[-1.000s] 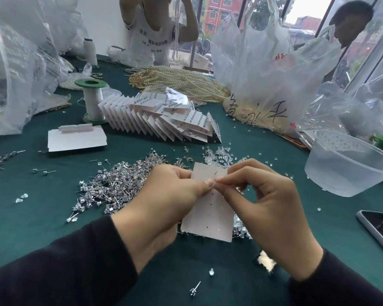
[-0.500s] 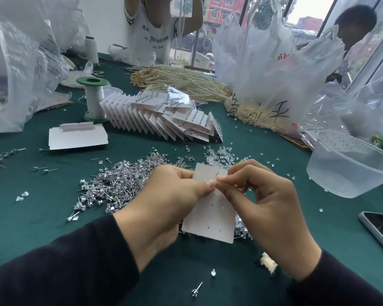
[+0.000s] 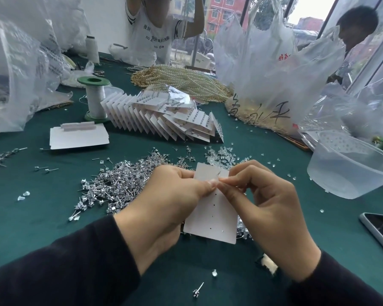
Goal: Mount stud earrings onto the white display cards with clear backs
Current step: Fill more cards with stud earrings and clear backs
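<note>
Seen from a head-worn camera, a person in dark sleeves works at a green cloth surface (image 3: pixel 53 217). The left hand (image 3: pixel 164 208) holds a white display card (image 3: pixel 212 217) upright by its left edge, with the card's blank back facing the camera and several small punched holes showing. One stud earring post (image 3: pixel 219 173) pokes through near the top of the card. The right hand (image 3: pixel 268 217) has its thumb and forefinger pinched tightly together just below that post, meeting the left thumb tip; whether a clear back sits between the fingers cannot be seen, as it is too small or hidden. The step in hand appears to be fitting a clear back onto a post, with most holes on this card not yet filled. The next move likely calls for pressing the back squarely along the thin post without bending it, then picking another stud. Just behind the hands lies a heap of loose silver stud earrings (image 3: pixel 119 184), and beside it a smaller heap of clear backs (image 3: pixel 219 154). Farther back, a fanned stack of finished cards (image 3: pixel 164 120) leans together. Readable writing: a white T-shirt (image 3: pixel 155 40) across the surface shows "no" and "no die" among Chinese characters, and a plastic bag (image 3: pixel 274 85) bears handwritten black Chinese characters and small red print.
</note>
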Action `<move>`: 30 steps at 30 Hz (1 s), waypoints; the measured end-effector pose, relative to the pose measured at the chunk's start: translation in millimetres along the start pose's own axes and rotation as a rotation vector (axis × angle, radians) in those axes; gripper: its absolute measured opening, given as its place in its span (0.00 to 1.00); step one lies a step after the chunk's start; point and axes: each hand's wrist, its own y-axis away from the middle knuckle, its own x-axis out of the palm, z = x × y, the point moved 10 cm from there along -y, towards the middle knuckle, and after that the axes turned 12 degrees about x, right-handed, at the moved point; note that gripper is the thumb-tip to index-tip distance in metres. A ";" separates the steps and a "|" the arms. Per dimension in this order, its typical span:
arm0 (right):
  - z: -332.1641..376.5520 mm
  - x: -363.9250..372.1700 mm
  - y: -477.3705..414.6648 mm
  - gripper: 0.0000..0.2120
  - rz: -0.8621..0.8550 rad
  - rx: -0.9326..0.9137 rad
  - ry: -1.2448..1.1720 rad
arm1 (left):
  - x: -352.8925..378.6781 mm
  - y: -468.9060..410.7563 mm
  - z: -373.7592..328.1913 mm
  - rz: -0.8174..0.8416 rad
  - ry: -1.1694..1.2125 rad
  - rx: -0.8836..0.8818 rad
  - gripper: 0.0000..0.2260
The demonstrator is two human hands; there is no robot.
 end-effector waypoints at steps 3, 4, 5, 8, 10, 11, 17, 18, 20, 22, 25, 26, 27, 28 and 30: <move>4.4 1.1 1.7 0.07 -0.011 -0.054 0.075 | -0.6 0.5 -0.2 -0.016 -0.009 0.015 0.08; 5.1 2.0 2.2 0.08 -0.013 -0.068 0.101 | -0.8 0.6 -0.1 -0.020 -0.014 0.022 0.08; 5.1 3.3 2.4 0.08 -0.012 -0.076 0.123 | -1.1 0.6 0.2 -0.023 -0.020 0.027 0.08; 1.7 6.9 1.8 0.08 0.010 -0.055 0.145 | -2.6 0.2 2.5 -0.030 -0.045 0.028 0.08; -2.2 7.4 0.7 0.08 0.029 -0.019 0.128 | -2.5 -0.1 4.2 -0.024 -0.050 0.022 0.09; -3.6 7.9 0.4 0.08 0.041 -0.003 0.118 | -2.3 -0.2 4.7 -0.020 -0.056 0.019 0.09; -1.1 11.8 1.5 0.10 0.062 -0.011 0.221 | -7.0 -3.3 7.2 -0.032 -0.163 0.040 0.06; 0.5 11.9 2.5 0.09 0.049 -0.028 0.273 | -7.4 -3.5 8.4 -0.036 -0.178 0.036 0.05; 6.3 11.7 5.9 0.05 0.017 -0.080 0.370 | -8.3 -4.0 10.6 -0.045 -0.204 0.030 0.07; 12.2 8.7 8.6 0.02 -0.023 -0.122 0.402 | -9.4 -5.3 11.4 -0.056 -0.218 0.037 0.08; 15.7 5.9 7.9 0.03 -0.062 -0.136 0.410 | -10.7 -8.3 12.9 -0.064 -0.218 0.043 0.08; 15.7 7.5 7.4 0.03 -0.055 -0.137 0.419 | -10.6 -8.8 12.9 -0.065 -0.214 0.046 0.09; 15.0 9.7 7.0 0.03 -0.039 -0.133 0.423 | -10.5 -9.0 12.7 -0.066 -0.217 0.052 0.09; 14.1 11.7 6.7 0.03 -0.021 -0.128 0.422 | -10.5 -9.0 12.2 -0.068 -0.228 0.061 0.09; 13.0 13.1 7.0 0.02 -0.005 -0.124 0.418 | -10.5 -8.2 10.3 -0.074 -0.251 0.084 0.09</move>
